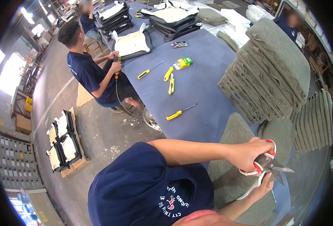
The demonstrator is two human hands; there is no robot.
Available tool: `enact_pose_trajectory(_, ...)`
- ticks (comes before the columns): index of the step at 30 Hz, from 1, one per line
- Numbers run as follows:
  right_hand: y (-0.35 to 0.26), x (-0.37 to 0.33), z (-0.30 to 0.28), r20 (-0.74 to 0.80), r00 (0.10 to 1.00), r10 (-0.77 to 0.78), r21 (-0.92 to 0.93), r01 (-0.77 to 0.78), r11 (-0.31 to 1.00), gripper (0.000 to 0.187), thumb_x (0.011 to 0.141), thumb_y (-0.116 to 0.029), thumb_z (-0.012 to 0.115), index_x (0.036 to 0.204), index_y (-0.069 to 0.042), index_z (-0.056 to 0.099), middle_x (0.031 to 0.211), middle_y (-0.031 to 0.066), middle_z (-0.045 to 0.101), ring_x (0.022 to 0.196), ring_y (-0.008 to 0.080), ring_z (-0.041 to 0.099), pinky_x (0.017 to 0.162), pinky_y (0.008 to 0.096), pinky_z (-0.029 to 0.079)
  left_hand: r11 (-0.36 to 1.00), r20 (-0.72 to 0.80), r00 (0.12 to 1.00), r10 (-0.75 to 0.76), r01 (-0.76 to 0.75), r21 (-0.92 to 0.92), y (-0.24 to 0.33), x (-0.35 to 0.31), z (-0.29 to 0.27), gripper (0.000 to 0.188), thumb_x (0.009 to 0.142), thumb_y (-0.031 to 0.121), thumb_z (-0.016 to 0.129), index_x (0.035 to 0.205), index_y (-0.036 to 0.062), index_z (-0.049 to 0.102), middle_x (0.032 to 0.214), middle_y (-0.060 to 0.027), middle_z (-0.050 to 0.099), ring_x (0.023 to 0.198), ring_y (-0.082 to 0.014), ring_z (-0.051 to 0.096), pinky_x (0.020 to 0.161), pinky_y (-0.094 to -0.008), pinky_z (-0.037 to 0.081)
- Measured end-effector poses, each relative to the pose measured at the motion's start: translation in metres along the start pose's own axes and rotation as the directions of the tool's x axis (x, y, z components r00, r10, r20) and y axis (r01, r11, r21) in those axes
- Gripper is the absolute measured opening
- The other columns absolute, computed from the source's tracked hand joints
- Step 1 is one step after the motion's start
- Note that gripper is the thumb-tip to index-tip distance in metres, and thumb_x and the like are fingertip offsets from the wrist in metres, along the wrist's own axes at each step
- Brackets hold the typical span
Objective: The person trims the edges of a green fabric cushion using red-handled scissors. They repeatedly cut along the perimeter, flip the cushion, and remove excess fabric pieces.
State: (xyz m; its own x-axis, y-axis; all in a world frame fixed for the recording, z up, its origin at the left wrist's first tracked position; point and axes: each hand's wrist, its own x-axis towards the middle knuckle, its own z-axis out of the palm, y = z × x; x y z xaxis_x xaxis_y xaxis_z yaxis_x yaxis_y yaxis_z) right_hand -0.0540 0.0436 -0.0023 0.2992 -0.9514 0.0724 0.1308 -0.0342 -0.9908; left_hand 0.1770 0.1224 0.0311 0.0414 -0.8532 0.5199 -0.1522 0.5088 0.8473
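My left hand point(251, 154) grips scissors point(275, 165) by their red-and-white handles. The blades stand apart and point to the right. Below, my right hand point(262, 190) pinches the white-lined edge of a grey-green fabric piece point(228, 169), close to the blades. Part of that edge is hidden behind my fingers and the scissors. The piece lies on the blue-grey table point(202, 83) in front of me, beside another grey-green fabric piece point(279, 132).
A tall pile of grey-green fabric pieces point(264, 71) rises ahead. Screwdrivers point(179, 113), a cutter point(171, 84), a yellow-green package point(183, 63) and a phone point(179, 44) lie leftward. A seated person point(93, 67) holds a power tool point(117, 62) by a black-edged cushion point(132, 43).
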Motion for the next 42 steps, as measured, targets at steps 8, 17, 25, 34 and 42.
enact_pose_trajectory(8, -0.004, -0.005, 0.014, -0.026, 0.996, -0.083, -0.031, 0.082, 0.996, 0.026, 0.108, -0.023, 0.072, 0.105, 0.000, 0.061, 0.103, 0.0096, 0.073, 0.093, 0.0131, 0.066, 0.088, 0.0312, 0.054, 1.000, -0.033, 0.999, 0.008, -0.007, 0.020, 0.000, -0.003, -0.002, 0.057, 0.080, 0.019, 0.091, 0.118, 0.0089, 0.050, 0.115, -0.0068, 0.061, 0.116, -0.0261, 0.058, 0.110, -0.0423, 0.033)
enact_pose_trajectory(17, -0.002, -0.007, 0.017, -0.055, 0.995, -0.088, -0.011, 0.087, 0.996, 0.025, 0.109, -0.023, 0.071, 0.108, 0.002, 0.071, 0.103, 0.0071, 0.074, 0.092, 0.0119, 0.065, 0.087, 0.0312, 0.053, 1.000, -0.036, 0.999, -0.001, 0.001, 0.017, 0.002, -0.005, -0.005, 0.057, 0.079, 0.018, 0.090, 0.117, 0.0093, 0.049, 0.113, -0.0060, 0.060, 0.114, -0.0255, 0.058, 0.109, -0.0424, 0.033)
enact_pose_trajectory(25, 0.002, -0.005, 0.014, -0.056, 0.992, -0.114, -0.027, 0.112, 0.993, 0.024, 0.110, -0.021, 0.070, 0.111, 0.003, 0.071, 0.107, 0.0084, 0.074, 0.096, 0.0127, 0.066, 0.089, 0.0318, 0.053, 0.999, -0.044, 0.999, 0.021, -0.020, 0.025, -0.001, -0.004, -0.003, 0.056, 0.079, 0.018, 0.089, 0.118, 0.0094, 0.050, 0.114, -0.0057, 0.060, 0.114, -0.0251, 0.058, 0.111, -0.0427, 0.031)
enact_pose_trajectory(34, 0.004, -0.005, 0.005, -0.039, 0.992, -0.118, -0.052, 0.116, 0.992, 0.023, 0.110, -0.021, 0.069, 0.107, 0.002, 0.071, 0.103, 0.0064, 0.073, 0.093, 0.0116, 0.065, 0.087, 0.0308, 0.053, 1.000, -0.025, 1.000, 0.000, 0.000, 0.000, 0.001, -0.004, -0.002, 0.056, 0.079, 0.018, 0.089, 0.119, 0.0085, 0.050, 0.114, -0.0067, 0.060, 0.114, -0.0253, 0.058, 0.112, -0.0429, 0.031)
enact_pose_trajectory(42, -0.014, -0.007, 0.017, 0.034, 0.956, -0.290, -0.263, 0.288, 0.921, 0.023, 0.109, -0.019, 0.070, 0.108, 0.005, 0.071, 0.102, 0.0061, 0.073, 0.092, 0.0116, 0.063, 0.084, 0.0310, 0.053, 0.999, -0.052, 0.998, 0.025, -0.023, 0.036, -0.006, -0.002, 0.002, 0.057, 0.078, 0.018, 0.090, 0.118, 0.0089, 0.051, 0.113, -0.0056, 0.060, 0.112, -0.0257, 0.059, 0.111, -0.0433, 0.032)
